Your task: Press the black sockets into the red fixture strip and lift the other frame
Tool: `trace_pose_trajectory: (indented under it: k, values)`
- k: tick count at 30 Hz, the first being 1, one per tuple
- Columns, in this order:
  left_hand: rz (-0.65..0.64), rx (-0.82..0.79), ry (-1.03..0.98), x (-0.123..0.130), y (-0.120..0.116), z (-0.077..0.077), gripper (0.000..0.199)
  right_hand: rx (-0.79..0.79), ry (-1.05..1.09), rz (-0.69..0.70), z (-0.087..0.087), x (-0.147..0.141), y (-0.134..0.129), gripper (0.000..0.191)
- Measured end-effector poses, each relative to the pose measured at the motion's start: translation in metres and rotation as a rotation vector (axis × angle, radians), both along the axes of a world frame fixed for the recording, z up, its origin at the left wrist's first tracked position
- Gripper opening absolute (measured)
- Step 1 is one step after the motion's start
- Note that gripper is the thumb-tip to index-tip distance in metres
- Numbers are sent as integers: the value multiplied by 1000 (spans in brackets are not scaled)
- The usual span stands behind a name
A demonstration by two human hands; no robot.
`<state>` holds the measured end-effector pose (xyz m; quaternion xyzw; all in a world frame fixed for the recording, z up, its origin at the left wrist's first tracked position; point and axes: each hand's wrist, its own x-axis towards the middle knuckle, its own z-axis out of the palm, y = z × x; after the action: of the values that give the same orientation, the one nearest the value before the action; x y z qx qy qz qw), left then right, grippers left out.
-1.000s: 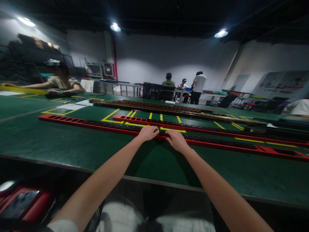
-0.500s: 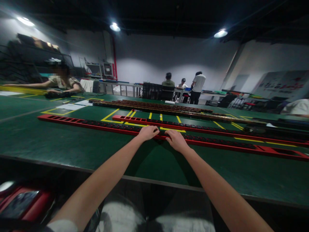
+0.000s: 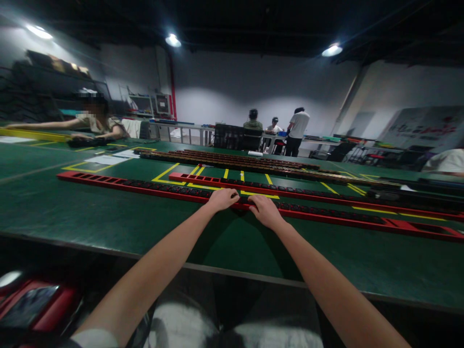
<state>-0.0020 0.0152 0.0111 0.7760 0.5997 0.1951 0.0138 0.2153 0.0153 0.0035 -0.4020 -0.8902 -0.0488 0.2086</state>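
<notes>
A long red slotted rail point(image 3: 326, 217) lies across the green table in front of me, with black parts set along most of its slots. Near its middle, my left hand point(image 3: 224, 199) is closed, fingers curled over the rail. A short gap to the right, my right hand point(image 3: 267, 210) also has its fingers bent down around the rail. Whether either hand pinches a black part in the rail is hidden by the fingers. Just behind lies a second red rail point(image 3: 232, 185), likewise filled with black parts except for several slots at its left end.
Dark brown long bars point(image 3: 217, 158) lie side by side farther back on the green table point(image 3: 108, 222). Yellow tape lines point(image 3: 163, 175) mark its surface. White papers point(image 3: 108, 159) lie at left, near a seated person point(image 3: 101, 125) reaching along a yellow bar point(image 3: 36, 134). Other people are beyond.
Both my hands stay in the same place on the red rail. At left, the seated person has shifted slightly.
</notes>
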Motion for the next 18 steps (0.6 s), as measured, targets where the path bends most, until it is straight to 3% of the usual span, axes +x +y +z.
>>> trace_pose_trajectory:
  k: [18]
  values:
    - [0, -10, 7, 0, -2, 1, 38, -13, 3, 0, 2, 0, -1, 28]
